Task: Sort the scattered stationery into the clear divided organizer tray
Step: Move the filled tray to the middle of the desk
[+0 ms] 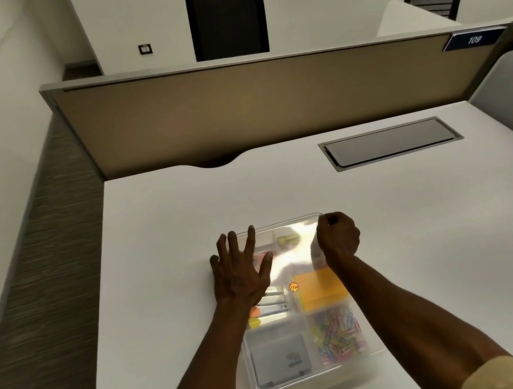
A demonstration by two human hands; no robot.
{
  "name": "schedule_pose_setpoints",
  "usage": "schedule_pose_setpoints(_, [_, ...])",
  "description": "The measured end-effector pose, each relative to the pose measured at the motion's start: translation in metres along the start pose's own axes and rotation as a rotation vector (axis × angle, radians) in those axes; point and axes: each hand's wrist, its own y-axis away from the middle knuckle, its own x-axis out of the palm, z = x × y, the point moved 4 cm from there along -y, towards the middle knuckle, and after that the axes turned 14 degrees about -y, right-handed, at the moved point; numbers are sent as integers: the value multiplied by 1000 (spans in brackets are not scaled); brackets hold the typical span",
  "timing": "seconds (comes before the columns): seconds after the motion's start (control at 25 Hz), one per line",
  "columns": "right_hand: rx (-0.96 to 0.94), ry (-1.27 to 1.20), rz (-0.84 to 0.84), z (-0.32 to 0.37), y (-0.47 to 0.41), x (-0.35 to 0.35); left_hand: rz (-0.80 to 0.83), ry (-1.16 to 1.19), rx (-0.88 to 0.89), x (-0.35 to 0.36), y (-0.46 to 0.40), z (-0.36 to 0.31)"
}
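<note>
The clear divided organizer tray sits on the near middle of the white desk, already filled, and no loose stationery shows on the desk around it, so the sorting looks finished and the step in hand seems to be closing up. A clear lid lies over the far part of the tray, glare hiding much beneath it. The left hand lies flat on the lid's left side, fingers straight and spread, pressing down. The right hand is curled at the far right corner, apparently pinching the lid's edge, though the fingertips are hidden. The next move likely calls for seating that corner evenly while the left hand steadies the tray. Counted: 1 tray, 1 lid, 1 stack of orange sticky notes in the right middle compartment, 1 grey stapler box near left, and 1 heap of coloured paper clips near right, too many to count. The items under the left hand are too unclear to count.
</note>
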Motion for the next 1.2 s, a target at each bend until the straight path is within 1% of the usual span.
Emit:
schedule_pose_setpoints(0.12, [147, -109, 56, -3, -14, 1, -9, -3, -10, 3, 0, -1])
schedule_pose_setpoints(0.24, [242, -137, 102, -4, -27, 2, -16, -31, -1, 3, 1, -2])
schedule_pose_setpoints(0.4, [380, -281, 87, -7, -23, 3, -10, -30, -8, 0, 2, -3])
schedule_pose_setpoints(0.44, [337, -264, 90, -7, -21, 3, -14, -28, -10, -1, 2, -3])
schedule_pose_setpoints(0.52, [180, -145, 78, -5, -14, 4, -15, -23, -10, -1, 3, -3])
schedule_pose_setpoints(0.68, [-74, 75, 5, 7, 0, 3, -13, -15, -30, -3, 2, -1])
schedule_pose_setpoints(0.8, [-180, 164, 48, 2, -4, 8, -16, -40, -25, -4, 4, -4])
schedule_pose_setpoints(0.92, [-152, 133, 91, 1, -7, 11, -20, -38, -37, -6, 4, -3])
schedule_pose_setpoints(1.12, [34, 40, 120, 1, -17, 15, -7, -41, -1, -5, 4, -5])
schedule_pose_setpoints(1.2, [68, 25, 141, 1, -23, 17, -5, -44, 3, -5, 3, -4])
